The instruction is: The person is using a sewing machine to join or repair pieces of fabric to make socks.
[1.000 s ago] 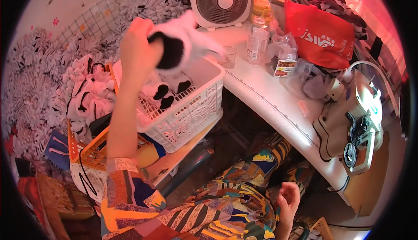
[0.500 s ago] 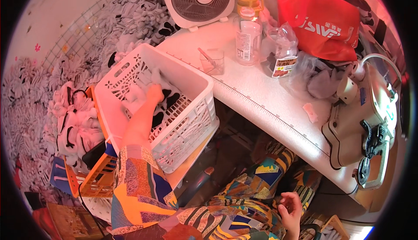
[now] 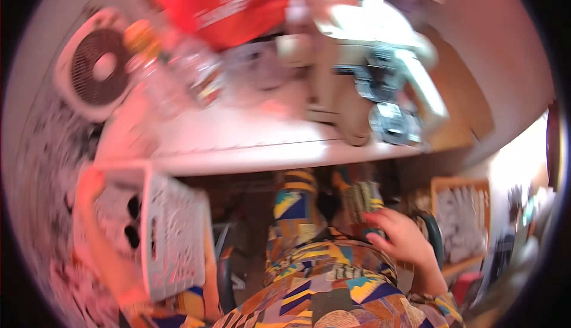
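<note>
A white plastic crate [image 3: 178,242] with pierced walls stands at my left, below the table's edge. Over its far left corner is my left hand [image 3: 90,184], its fingers smeared by motion, so whether they grip the rim cannot be made out. Pale pieces with black patches [image 3: 132,236] lie inside the crate. My right hand [image 3: 397,233] hovers above my lap with thumb and fingers apart, holding nothing. It is nearest to my patterned trousers [image 3: 291,206].
A sewing machine [image 3: 351,78] stands on the white table [image 3: 250,132]. To its left are a red bag [image 3: 226,10], clear bottles [image 3: 163,90] and a box fan [image 3: 101,66]. An orange crate [image 3: 439,209] holding pale cloth pieces sits at my right. Pale cloth heaps [image 3: 44,173] line the left side.
The view has swung to the right and blurred. My left hand has moved from the pale pieces inside the crate to its far corner. My right hand has risen and its fingers have spread.
</note>
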`<state>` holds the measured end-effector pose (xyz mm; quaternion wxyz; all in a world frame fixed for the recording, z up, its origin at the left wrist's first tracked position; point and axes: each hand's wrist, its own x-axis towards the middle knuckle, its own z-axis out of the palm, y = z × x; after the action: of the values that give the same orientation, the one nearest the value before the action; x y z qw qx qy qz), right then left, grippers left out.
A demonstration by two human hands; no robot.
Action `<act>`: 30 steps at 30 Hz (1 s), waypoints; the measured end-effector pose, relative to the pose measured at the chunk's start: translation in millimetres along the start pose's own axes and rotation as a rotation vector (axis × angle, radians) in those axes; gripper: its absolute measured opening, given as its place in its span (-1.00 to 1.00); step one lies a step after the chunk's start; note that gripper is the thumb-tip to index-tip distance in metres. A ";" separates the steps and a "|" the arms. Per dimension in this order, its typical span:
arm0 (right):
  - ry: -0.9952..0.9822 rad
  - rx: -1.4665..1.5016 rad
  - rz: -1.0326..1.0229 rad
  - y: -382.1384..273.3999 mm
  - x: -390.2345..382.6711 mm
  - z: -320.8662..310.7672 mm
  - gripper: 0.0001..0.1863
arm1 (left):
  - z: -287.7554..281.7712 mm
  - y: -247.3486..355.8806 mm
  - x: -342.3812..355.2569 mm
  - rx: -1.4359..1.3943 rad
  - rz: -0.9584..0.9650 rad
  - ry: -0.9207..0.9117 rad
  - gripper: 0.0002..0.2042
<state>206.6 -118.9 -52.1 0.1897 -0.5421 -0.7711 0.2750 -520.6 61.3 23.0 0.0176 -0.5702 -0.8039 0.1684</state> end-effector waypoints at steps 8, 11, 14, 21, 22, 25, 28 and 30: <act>0.339 -0.005 0.511 83.8 -127.2 -80.0 -0.64 | -119.7 207.1 -171.9 -0.145 0.540 0.466 -0.86; 0.406 -0.475 0.739 133.1 -150.1 -84.3 -0.67 | -116.7 256.9 -209.5 -0.260 0.733 0.396 -0.87; 0.403 -0.540 0.752 151.6 -177.5 -71.1 -0.68 | -105.5 298.5 -232.1 -0.255 0.942 0.401 -0.86; 0.324 -0.039 0.562 139.3 -142.9 -24.8 -0.68 | 3.5 308.9 -198.1 0.094 0.751 0.040 -0.83; 0.313 -0.010 0.527 128.4 -127.9 -24.1 -0.69 | 26.3 302.8 -195.0 0.208 0.713 -0.093 -0.82; 0.245 -0.028 0.401 101.1 -88.2 -31.1 -0.69 | 80.6 308.7 -178.7 0.150 0.637 -0.401 -0.76; 0.113 -0.038 0.322 87.5 -46.9 -34.0 -0.64 | 136.7 334.5 -159.5 -0.049 0.587 -0.361 -0.73; -0.016 -0.079 0.186 79.2 -20.6 -28.4 -0.63 | 190.5 349.1 -135.9 -0.211 0.498 -0.288 -0.60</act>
<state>288.3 -111.4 -79.8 0.1359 -0.6163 -0.7290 0.2653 -197.1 -9.5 -235.8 -0.1979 -0.7187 -0.6466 0.1620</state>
